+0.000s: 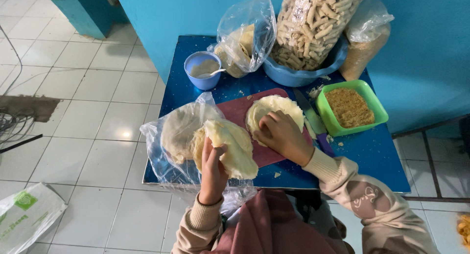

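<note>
Even, cool daylight, moderately bright. Soft glare spot on the white tiled floor (122,133); sheen on the clear plastic bag (247,31). Shadows faint. Sharp centre, slight wide-angle stretch at edges.

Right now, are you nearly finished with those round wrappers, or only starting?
Only starting, it seems. Done: a big bag of finished rolls stands in the blue basin. In hand: the right hand presses one wrapper onto the red board; the left hand holds a stack. Left: more wrappers in the bag, crumbs in the green tub.
</note>
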Demonstrator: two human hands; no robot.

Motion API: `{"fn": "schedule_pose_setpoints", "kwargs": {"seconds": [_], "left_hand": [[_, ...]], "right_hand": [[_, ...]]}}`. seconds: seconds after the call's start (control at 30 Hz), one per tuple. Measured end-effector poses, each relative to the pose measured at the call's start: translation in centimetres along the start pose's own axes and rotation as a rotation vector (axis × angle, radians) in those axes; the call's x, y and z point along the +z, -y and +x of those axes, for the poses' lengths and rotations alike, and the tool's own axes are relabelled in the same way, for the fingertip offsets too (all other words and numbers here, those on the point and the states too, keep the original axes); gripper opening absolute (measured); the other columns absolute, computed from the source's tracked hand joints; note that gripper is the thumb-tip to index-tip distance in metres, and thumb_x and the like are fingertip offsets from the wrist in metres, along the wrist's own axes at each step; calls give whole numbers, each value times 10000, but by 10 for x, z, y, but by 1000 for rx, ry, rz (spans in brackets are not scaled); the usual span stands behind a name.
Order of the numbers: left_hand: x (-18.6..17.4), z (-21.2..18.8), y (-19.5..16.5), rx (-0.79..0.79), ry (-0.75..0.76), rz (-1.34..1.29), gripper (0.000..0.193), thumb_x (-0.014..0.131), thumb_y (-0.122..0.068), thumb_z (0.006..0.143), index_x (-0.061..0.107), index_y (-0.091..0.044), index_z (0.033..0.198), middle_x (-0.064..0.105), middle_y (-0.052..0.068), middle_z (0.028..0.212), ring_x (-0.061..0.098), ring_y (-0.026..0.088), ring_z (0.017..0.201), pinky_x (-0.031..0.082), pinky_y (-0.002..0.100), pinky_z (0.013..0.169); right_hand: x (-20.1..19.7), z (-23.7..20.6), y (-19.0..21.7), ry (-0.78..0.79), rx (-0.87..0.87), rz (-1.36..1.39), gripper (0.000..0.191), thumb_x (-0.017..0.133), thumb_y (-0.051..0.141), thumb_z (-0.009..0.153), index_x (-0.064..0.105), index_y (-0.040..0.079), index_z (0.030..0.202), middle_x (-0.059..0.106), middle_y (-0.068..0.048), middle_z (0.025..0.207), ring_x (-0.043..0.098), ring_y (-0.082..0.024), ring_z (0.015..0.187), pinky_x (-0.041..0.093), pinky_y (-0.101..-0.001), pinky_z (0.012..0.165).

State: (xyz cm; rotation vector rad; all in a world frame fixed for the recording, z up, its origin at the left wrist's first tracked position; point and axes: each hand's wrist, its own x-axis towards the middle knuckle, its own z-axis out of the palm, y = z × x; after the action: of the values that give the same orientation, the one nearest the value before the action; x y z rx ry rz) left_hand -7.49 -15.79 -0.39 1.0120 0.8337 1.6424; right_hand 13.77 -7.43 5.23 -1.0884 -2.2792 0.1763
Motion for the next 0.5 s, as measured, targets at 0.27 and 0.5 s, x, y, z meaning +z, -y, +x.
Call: {"fn": "schedule_pose_setpoints", "kwargs": {"seconds": [0.27,0.5], "left_hand": [[10,1,-11,-117,10,-108,392,487,-35,965,524,10,1353,513,101,1371,568,179,1207,473,306,1012],[19,4,-24,-283,-48,-337,543,497,-87,923,454,-70,1464,605,90,1261,609,201,1144,504,328,952]], "right_hand": [[7,-1,-1,-51,-48,-36,175,723,228,888,602,102,899,599,-80,868,595,-319,828,461,-439,760],[5,-1,1,-36,-85,24,174,715,206,901,585,92,913,589,-76,864,598,-305,826,452,-435,743]]}}
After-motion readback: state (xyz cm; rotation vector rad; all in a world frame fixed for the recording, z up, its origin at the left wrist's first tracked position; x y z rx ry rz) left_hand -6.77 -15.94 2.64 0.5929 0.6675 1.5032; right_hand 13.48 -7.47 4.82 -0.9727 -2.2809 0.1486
